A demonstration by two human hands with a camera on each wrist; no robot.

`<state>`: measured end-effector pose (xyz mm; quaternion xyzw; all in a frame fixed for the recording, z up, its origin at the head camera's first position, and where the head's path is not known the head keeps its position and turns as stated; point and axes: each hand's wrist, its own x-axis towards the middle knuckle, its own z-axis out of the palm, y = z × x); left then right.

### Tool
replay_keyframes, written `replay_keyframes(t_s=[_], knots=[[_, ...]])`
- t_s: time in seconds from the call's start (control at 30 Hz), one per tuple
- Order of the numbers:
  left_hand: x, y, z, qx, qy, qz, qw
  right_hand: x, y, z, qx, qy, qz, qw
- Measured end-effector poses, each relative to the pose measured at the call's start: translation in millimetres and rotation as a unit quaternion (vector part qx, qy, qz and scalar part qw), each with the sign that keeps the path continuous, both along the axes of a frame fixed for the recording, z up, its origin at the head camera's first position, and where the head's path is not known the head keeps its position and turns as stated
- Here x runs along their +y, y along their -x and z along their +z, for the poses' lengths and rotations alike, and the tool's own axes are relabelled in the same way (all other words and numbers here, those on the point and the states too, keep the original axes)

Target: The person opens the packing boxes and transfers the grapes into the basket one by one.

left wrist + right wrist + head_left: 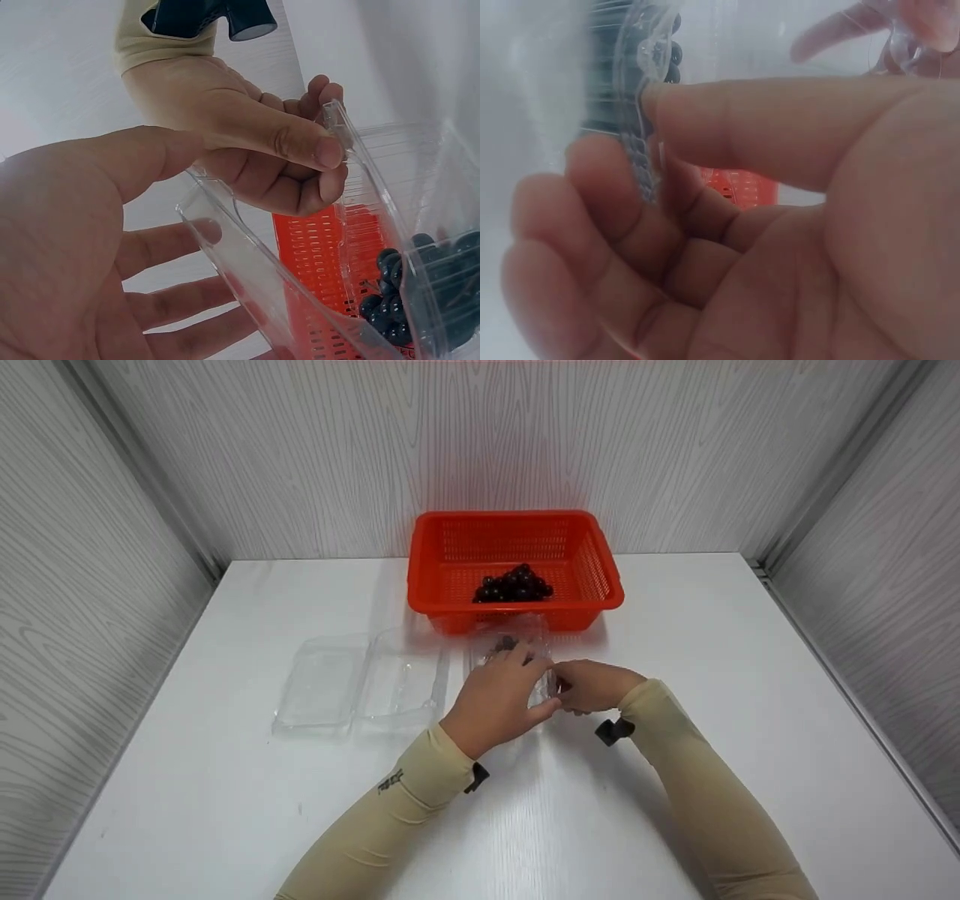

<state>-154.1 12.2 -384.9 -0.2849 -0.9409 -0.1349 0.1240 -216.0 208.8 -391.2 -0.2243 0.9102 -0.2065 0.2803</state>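
A clear plastic clamshell box (375, 187) with dark grapes (442, 285) in it stands in front of the red basket, its lid raised. My right hand (596, 685) pinches the box's rim between thumb and curled fingers, seen closely in the right wrist view. My left hand (499, 701) spreads over the box from the near left; in the left wrist view its fairly straight fingers lie behind the clear lid (247, 262). In the head view the left hand covers much of the box.
At the back, the red plastic basket (517, 517) holds a bunch of dark grapes (514, 585). Left of the hands, more clear plastic packaging (322, 682) lies on the white table (187, 780), one piece beside another. Pale wood-grain panels (315, 457) enclose the back and sides.
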Motion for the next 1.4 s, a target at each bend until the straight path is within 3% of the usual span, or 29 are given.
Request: replay_keyframes(t_s=[0.43,0.8,1.17,1.4], knots=[[-4,-7.0,6.2,0.02,-0.008,-0.003,0.9998,-1,-4.6,4.0,-0.016,0.001,-0.014,1.0],[-13,-7.5,10.6,0.013,-0.06,-0.019,0.998,2,-6.4,2.3,-0.013,0.004,-0.018,1.0],[-28,-7.5,12.3,0.045,-0.092,-0.028,0.9944,3,-5.8,2.1,-0.022,-0.006,-0.022,1.0],[-41,-7.1,13.4,0.052,-0.137,-0.031,0.9887,2,-7.2,4.4,-0.024,-0.012,-0.028,0.999]])
